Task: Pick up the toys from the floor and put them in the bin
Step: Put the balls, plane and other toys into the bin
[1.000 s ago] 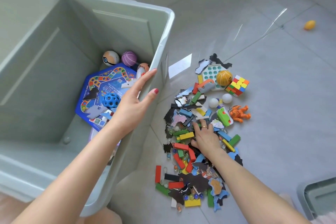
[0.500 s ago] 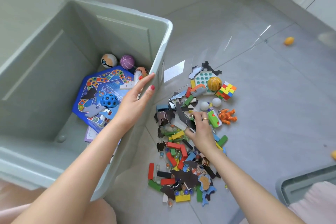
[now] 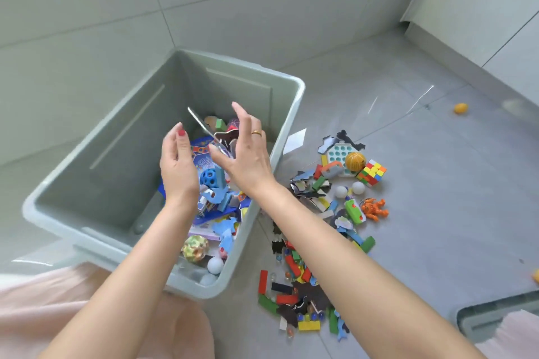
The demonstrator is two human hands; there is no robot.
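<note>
Both your left hand (image 3: 178,166) and right hand (image 3: 248,160) hover over the bin (image 3: 294,114), fingers apart, dropping flat puzzle pieces (image 3: 226,137); remaining floor toys (image 3: 306,274) beside the bin look light, thin, loose: scoop handfuls from underneath.

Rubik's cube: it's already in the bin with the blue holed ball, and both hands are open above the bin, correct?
Not quite. The Rubik's cube is on the floor, right of the bin, beside the orange ball, as the head view shows. The blue holed ball is in the bin, and the left hand and right hand are open above it.
</note>
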